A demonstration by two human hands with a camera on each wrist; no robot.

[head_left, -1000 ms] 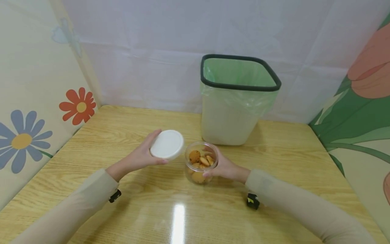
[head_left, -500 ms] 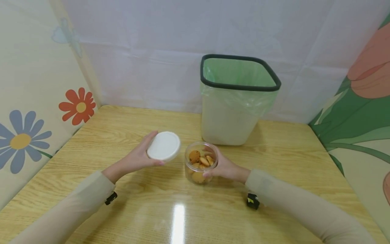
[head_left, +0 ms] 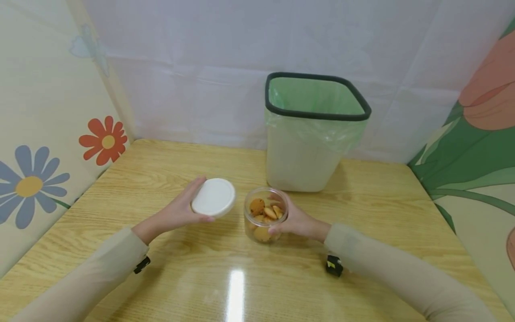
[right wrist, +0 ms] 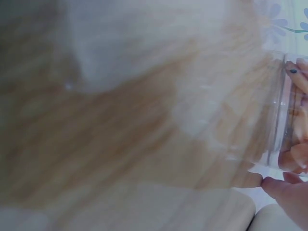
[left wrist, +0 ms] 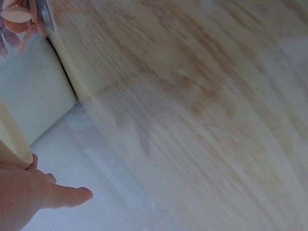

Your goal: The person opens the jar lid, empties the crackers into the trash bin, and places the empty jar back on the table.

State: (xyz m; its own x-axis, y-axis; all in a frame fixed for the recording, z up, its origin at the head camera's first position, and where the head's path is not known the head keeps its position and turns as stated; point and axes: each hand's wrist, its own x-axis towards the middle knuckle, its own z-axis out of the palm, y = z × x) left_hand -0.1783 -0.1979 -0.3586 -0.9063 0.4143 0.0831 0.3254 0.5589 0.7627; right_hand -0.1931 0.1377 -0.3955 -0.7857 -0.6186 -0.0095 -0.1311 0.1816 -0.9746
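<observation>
In the head view my left hand grips a round white lid by its edge, tilted and held just left of the jar. A clear jar with brown cookies inside stands uncovered on the table. My right hand grips that jar round its right side. From the left wrist, the lid's rim shows beside the fingers, and the cookies appear at the top left corner. In the right wrist view the jar lies at the right edge above my thumb.
Behind the jar stands a pale waste bin with a dark rim and a green liner. The wooden table runs back to a white cloth backdrop. Flower-printed panels flank both sides.
My left hand has drawn the lid a little to the left and toward me, away from the jar. The right hand and jar have stayed put.
</observation>
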